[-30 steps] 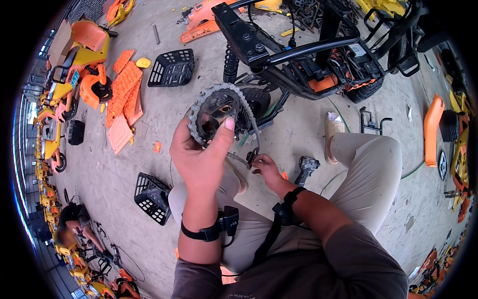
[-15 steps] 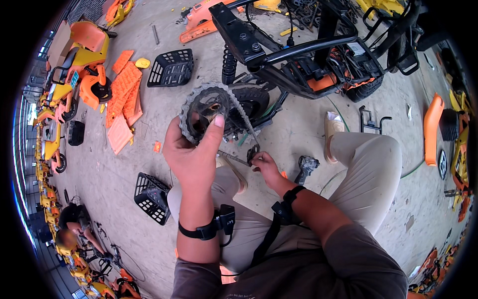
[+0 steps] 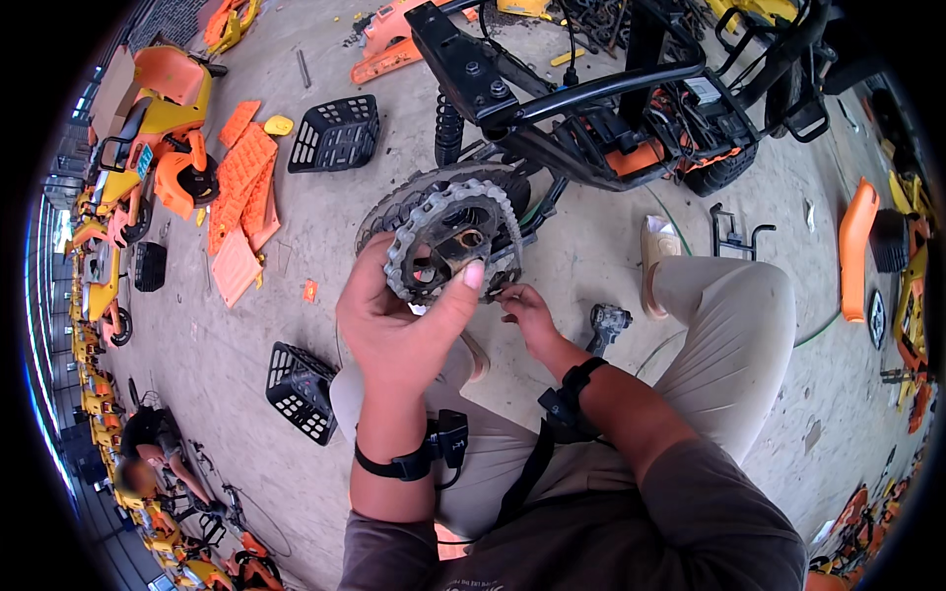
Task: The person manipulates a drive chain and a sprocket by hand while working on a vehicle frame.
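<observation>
My left hand (image 3: 394, 320) grips a toothed chainring (image 3: 440, 236) with its thumb across the face and its fingers behind. A grey metal chain (image 3: 402, 239) runs around the ring's rim. The chainring is held up in front of a black wheel (image 3: 379, 212) of a stripped vehicle frame. My right hand (image 3: 532, 320) is at the ring's lower right edge, its fingertips closed on a small dark part (image 3: 505, 286) by the chain. The kind of this part is hard to make out.
The black vehicle frame (image 3: 552, 106) stands ahead. A cordless impact driver (image 3: 606, 325) lies near my right leg. Black baskets (image 3: 335, 133) (image 3: 304, 389) and orange panels (image 3: 241, 187) are on the floor to the left. A person (image 3: 158, 443) works at lower left.
My left hand has moved the chainring right and slightly down, turning its face toward me. My right hand is now much closer to the ring, and the chain no longer stretches between the hands.
</observation>
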Demonstrator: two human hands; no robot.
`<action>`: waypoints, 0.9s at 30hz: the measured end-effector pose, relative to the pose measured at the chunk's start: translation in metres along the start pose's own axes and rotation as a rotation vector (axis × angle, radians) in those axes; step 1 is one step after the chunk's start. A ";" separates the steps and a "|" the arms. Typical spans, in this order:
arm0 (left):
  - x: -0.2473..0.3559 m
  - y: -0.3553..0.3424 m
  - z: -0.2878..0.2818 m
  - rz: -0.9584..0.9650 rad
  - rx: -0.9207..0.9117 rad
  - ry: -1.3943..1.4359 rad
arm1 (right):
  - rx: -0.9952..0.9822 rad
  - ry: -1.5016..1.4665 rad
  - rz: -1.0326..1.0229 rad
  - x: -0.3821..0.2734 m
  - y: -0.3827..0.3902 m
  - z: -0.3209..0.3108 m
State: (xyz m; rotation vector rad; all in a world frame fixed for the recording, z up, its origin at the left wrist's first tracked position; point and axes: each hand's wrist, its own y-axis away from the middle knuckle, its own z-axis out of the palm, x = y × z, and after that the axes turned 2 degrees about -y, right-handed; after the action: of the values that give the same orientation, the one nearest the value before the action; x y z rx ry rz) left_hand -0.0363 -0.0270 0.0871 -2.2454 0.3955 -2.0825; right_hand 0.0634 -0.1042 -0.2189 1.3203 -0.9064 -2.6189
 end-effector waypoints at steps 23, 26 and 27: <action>-0.006 0.007 0.009 0.099 -0.127 -0.056 | 0.289 -0.190 0.137 0.013 -0.002 -0.020; -0.007 0.008 0.013 0.108 -0.131 -0.063 | 0.146 -0.194 0.165 0.003 -0.005 -0.012; -0.007 0.008 0.014 0.133 -0.133 -0.077 | 0.129 -0.154 0.186 0.002 -0.009 -0.011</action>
State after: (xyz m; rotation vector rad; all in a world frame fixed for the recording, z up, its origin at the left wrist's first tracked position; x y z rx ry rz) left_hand -0.0244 -0.0353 0.0773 -2.2917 0.6773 -1.9521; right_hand 0.0726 -0.1031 -0.2300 1.0119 -1.1771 -2.5823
